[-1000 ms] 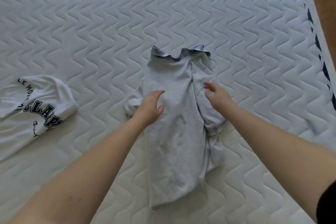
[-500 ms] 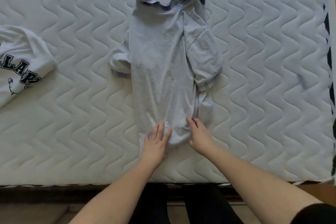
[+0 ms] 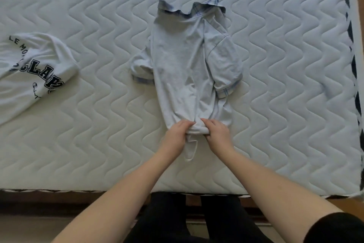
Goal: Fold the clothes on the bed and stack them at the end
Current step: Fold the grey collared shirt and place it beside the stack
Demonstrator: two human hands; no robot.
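Note:
A pale grey polo shirt [image 3: 183,61] with a blue checked collar lies lengthwise on the bed, its sides folded in to a narrow strip, collar pointing away from me. My left hand [image 3: 176,134] and my right hand [image 3: 217,134] both grip its near hem, which is bunched and lifted a little between them. A small loop of the cloth hangs down between my wrists.
A white T-shirt [image 3: 29,73] with dark lettering lies crumpled at the left edge of view. The white quilted mattress [image 3: 285,104] ends at its front edge just before my legs and at a dark-trimmed edge on the right.
My hands slid from the shirt's middle down to its hem, lay flat there, and now grip it and bunch it up.

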